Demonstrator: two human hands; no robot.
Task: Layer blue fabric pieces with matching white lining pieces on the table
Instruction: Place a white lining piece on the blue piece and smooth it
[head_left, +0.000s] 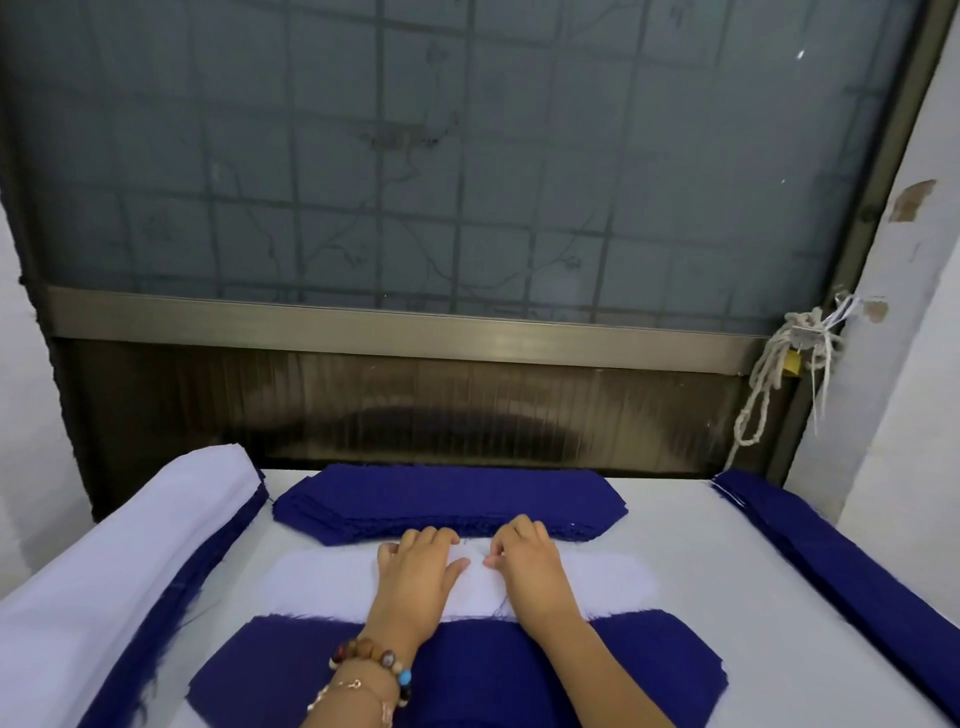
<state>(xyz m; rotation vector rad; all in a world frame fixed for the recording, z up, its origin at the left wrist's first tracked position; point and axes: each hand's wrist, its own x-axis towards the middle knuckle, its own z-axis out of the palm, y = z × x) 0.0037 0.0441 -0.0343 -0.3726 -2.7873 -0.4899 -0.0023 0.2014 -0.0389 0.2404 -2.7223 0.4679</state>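
Observation:
A stack of blue fabric pieces (447, 501) lies at the far side of the table. In front of it lies a stack of white lining pieces (322, 582), and nearest to me a blue fabric piece (270, 670) lies flat. My left hand (418, 566) rests on the white lining with curled fingers at its far edge. My right hand (524, 558) sits beside it and its thumb and fingers pinch the lining's top edge. Both forearms cross the near blue piece.
A pile of white and blue cloth (119, 561) runs along the left side. A long blue fabric stack (831, 561) lies along the right edge. The white table (727, 649) ends at a window frame (395, 327), with a knotted rope (774, 374) at right.

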